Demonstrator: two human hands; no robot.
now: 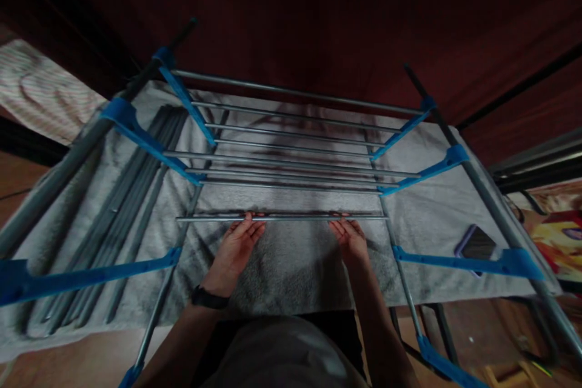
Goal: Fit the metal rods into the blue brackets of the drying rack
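My left hand (243, 239) and my right hand (349, 237) are closed around a thin grey metal rod (295, 217), gripping it from below at two spots inward of its ends. It lies crosswise between the two sides of a partly built rack of grey tubes and blue plastic brackets. Farther back, several similar crossbars (291, 160) span the rack between blue brackets (152, 148) on the left and blue brackets (422, 173) on the right. Closer to me, a left bracket (95, 277) and a right bracket (464, 262) have no rod between them.
A grey blanket (291, 279) covers the surface under the rack. Several loose grey tubes (131, 218) lie bundled on its left. A phone (476, 245) rests on the right, near a blue bracket. Dark red fabric (291, 18) hangs behind.
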